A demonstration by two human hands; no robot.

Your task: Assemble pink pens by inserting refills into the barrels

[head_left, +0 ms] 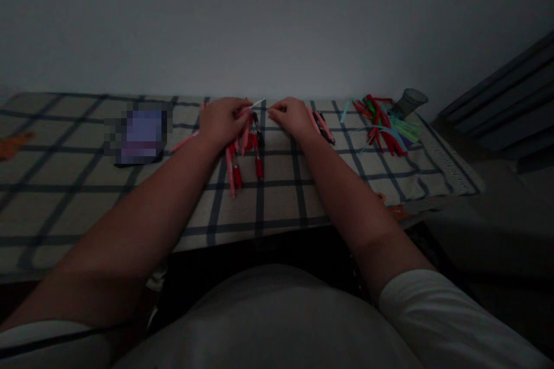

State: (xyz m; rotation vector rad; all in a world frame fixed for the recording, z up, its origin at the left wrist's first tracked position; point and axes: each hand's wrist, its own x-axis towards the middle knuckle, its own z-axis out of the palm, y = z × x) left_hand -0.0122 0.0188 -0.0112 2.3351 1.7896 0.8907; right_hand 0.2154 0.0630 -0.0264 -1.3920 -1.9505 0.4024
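My left hand [223, 120] rests at the far side of a checked tablecloth [64, 184], fingers closed in a pinch on a thin pale stick-like piece [258, 104] that points toward my right hand. My right hand [291, 116] sits just to the right, fingers curled in a pinch; what they hold is too small to make out. Under and in front of my left hand lies a bunch of red and pink pens [242, 155], some with dark caps. A few more pens [322, 124] lie just right of my right hand.
A heap of red, green and pale blue strips [385, 124] lies at the far right of the table, beside a small glass jar [409, 101]. A blurred purple object [141, 135] sits at the left. A plain wall stands behind the table. The room is dim.
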